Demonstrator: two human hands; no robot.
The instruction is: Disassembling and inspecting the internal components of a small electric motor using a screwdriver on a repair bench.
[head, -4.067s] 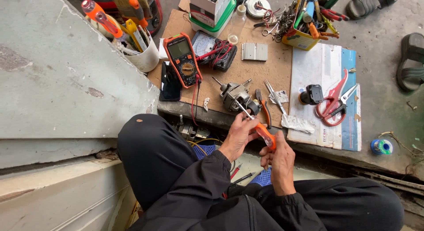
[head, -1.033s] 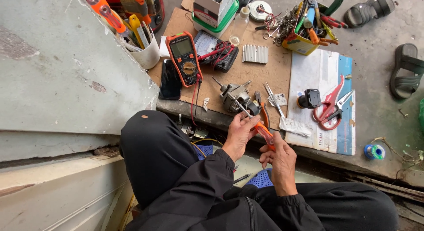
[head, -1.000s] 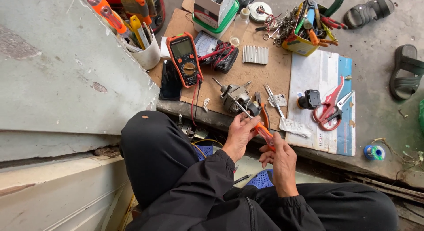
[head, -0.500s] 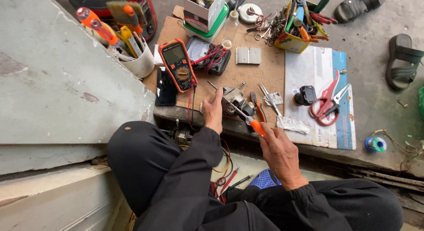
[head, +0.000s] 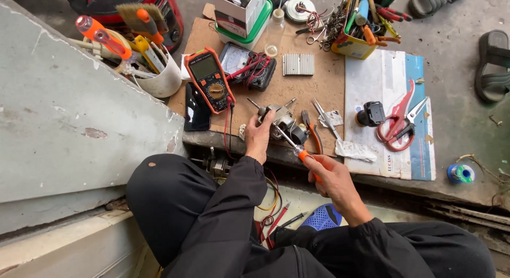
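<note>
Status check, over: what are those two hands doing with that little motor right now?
Left hand steadying small motor. Right hand gripping orange-handled screwdriver, tip at motor. Pliers lie close beside motor.

Soft, even daylight fills the scene, with only faint shadows and no harsh glare. The picture is sharp throughout. Straight lines bow slightly near the edges.
</note>
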